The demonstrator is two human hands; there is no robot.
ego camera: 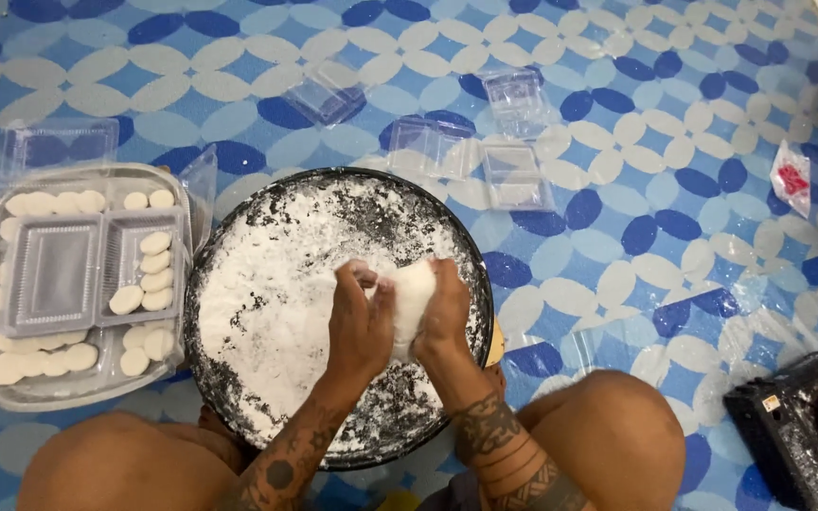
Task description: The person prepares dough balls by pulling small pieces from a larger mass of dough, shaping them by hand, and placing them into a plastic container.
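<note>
A soft white lump of dough (411, 301), smooth and dusted with flour, sits squeezed between both hands above the middle of a round black tray (210, 378). The left hand (360, 317) grips it from nine o'clock, the right hand (447, 312) from three o'clock; the fingers of both curl over the dough, so its lower part and back are hidden. The tray's dark surface shows through in scuffed, speckled patches where the thick coat of white flour (276, 274) is scraped thin, mostly along the rim at six and twelve o'clock. Both forearms carry dark tattoos and are cut off by the bottom edge, as are the bare knees on either side.

At nine o'clock from the tray lies a rounded, pale metal tray (78, 393) holding flat oval white dough pieces (155, 274) in rows, smooth and matte. Two clear plastic boxes rest on top of them: the left one (54, 274) has a ribbed base, the right one holds a stack of the ovals. More clear plastic boxes (513, 175) are scattered at twelve to one o'clock, some open; their glassy walls are hard to trace against the floor. Everything rests on a glossy floor covering (674, 170) patterned with blue and cream petal shapes. At three o'clock, far off, lies a small clear packet (791, 178) with a red spot. At four o'clock a black flour-smeared object (788, 426) is cut off by the frame; what it is I cannot tell.
</note>
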